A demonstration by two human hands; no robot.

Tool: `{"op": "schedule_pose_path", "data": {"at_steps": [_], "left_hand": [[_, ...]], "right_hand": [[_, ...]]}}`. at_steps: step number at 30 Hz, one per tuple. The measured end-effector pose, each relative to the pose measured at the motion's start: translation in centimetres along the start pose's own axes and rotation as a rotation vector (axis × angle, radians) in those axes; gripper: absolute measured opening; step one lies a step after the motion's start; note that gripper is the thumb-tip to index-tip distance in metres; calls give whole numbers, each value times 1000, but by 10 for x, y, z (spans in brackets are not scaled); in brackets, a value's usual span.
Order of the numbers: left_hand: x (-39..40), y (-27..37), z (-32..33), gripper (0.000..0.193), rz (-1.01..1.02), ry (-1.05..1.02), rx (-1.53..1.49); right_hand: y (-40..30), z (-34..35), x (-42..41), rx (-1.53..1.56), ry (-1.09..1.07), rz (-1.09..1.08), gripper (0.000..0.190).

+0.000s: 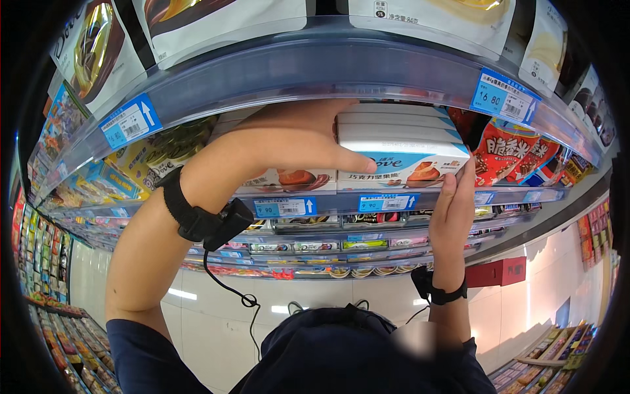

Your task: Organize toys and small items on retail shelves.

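A row of white and blue Dove chocolate boxes (403, 150), one behind another, stands on a shelf in front of me. My left hand (300, 140) reaches in from the left, its thumb on the front box's face and its fingers partly hidden under the upper shelf. Against the right side of the row lies my right hand (455, 207), fingers along the side, thumb at the front's lower right corner. Between them, both hands hold the boxes. Another Dove box (305, 180) sits just left, partly covered by my left forearm.
The upper shelf's clear plastic edge (315, 74) runs close above my hands, with large Dove bags (221, 24) on it. Red snack bags (507, 150) stand to the right. Lower shelves (320, 246) hold more sweets. A red box (497, 272) rests on the tiled floor (226, 315).
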State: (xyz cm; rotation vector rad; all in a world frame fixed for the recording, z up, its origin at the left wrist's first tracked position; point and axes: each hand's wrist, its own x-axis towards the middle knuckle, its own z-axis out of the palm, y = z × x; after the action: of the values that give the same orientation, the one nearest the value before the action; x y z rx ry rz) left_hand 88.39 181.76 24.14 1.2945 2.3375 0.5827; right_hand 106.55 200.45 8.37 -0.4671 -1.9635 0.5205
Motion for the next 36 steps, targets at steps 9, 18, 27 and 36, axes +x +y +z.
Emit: {"op": "schedule_pose_path", "data": {"at_steps": [9, 18, 27, 36], "left_hand": [[-7, 12, -9, 107, -113, -159, -15], [-10, 5, 3, 107, 261, 134, 382], [-80, -31, 91, 52, 706, 586, 371], [-92, -130, 237, 44, 186, 425, 199]], "right_hand": [[-4, -3, 6, -57, -49, 8, 38], [0, -18, -8, -78, -25, -182, 56], [44, -75, -86, 77, -106, -219, 58], [125, -99, -128, -61, -402, -9, 52]]}}
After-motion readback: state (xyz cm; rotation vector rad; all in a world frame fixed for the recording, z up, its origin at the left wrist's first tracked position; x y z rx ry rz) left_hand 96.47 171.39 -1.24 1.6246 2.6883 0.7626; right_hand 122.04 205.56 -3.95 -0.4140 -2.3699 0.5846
